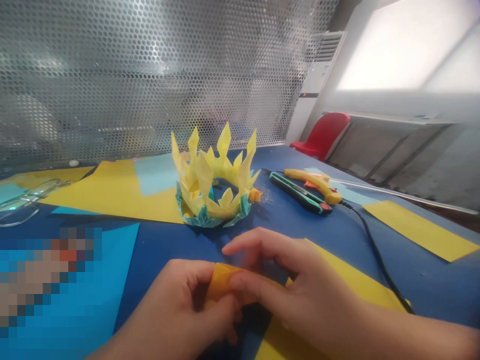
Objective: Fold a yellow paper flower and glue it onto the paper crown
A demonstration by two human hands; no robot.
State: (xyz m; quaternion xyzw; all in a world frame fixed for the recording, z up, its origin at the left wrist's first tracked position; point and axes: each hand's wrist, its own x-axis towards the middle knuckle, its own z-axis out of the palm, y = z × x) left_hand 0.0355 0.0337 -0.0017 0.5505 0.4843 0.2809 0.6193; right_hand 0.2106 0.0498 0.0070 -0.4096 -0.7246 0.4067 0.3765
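Note:
Between my two hands is a small piece of folded orange paper (222,281). My left hand (191,300) pinches its left end with thumb and fingers. From the other side, my right hand (285,275) presses its thumb onto the paper, with the index finger lifted and bent above. Just beyond my hands stands a yellow paper crown (204,172) with tall points. Folded teal paper pieces (204,217) run around its base, and a small orange folded piece (255,195) sits at its right side.
A utility knife (300,194) and a yellow glue gun (313,182) lie right of the crown; a black cord (371,240) trails toward me. Yellow sheets (108,192) and blue paper (112,280) cover the left. Eyeglasses (28,202) lie at far left. Perforated metal (150,80) closes the back.

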